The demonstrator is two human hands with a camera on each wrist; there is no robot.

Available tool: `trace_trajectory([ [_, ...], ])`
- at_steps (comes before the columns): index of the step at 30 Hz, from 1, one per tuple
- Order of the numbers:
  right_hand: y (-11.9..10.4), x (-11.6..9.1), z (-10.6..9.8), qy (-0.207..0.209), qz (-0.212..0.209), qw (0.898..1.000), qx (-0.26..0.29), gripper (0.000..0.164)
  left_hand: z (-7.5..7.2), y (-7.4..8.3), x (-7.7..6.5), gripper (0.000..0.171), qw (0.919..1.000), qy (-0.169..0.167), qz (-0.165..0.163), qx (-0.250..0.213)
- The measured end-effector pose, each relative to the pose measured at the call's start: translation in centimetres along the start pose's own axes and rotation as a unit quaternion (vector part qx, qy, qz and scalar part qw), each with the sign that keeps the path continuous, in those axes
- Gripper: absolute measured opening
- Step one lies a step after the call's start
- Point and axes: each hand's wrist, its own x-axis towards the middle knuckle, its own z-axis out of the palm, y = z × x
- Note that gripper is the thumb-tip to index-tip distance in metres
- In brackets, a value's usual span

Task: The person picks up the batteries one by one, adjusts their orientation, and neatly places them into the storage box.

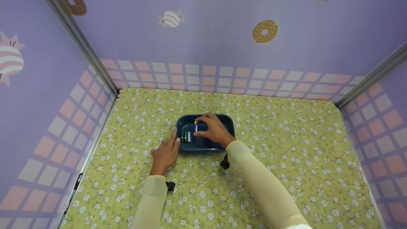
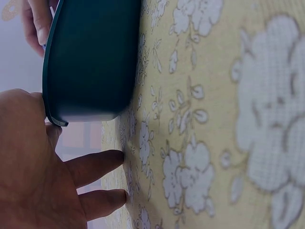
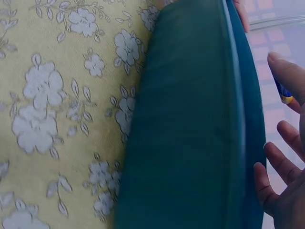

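Observation:
A dark teal plastic tray with raised walls stands on the flowered cloth. My right hand is above the tray's inside and pinches a blue battery with a yellow end between thumb and forefinger. The right wrist view shows the same battery at its edge, the other fingers spread below it. Several dark green and silver batteries lie side by side in the tray's left part. My left hand grips the near-left corner, its thumb at the rim and two fingers reaching down to the cloth.
Yellow-green flowered cloth covers the surface around the tray. Purple walls with checks, donuts and candies enclose it at the back and sides. A black wrist strap part hangs by the left sleeve.

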Motion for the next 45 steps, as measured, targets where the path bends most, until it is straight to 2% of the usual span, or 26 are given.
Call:
trace_trajectory([
  [8, -0.1, 0.2, 1.5, -0.02, 0.014, 1.0, -0.007, 0.054, -0.1, 0.1, 0.0, 0.066, 0.9999, -0.002, 0.001, 0.011],
  [18, 0.2, 0.3, 2.8, -0.032, 0.045, 0.998, -0.041, 0.055, 0.0, -0.1, 0.0, 0.064, 1.0, 0.0, 0.005, -0.002],
  [29, 0.2, 0.5, 3.7, -0.041, 0.06, 0.996, -0.051, 0.055, 0.1, -0.2, 0.1, 0.065, 1.0, 0.001, 0.008, -0.003],
  [37, 0.2, 0.6, 4.2, -0.047, 0.065, 0.993, -0.087, 0.056, 0.2, -0.4, 0.3, 0.069, 0.9999, 0.004, 0.007, 0.008],
  [45, 0.2, 0.7, 4.6, -0.053, 0.084, 0.991, -0.09, 0.055, 0.2, -0.4, 0.3, 0.067, 0.9999, 0.005, 0.01, 0.001],
])
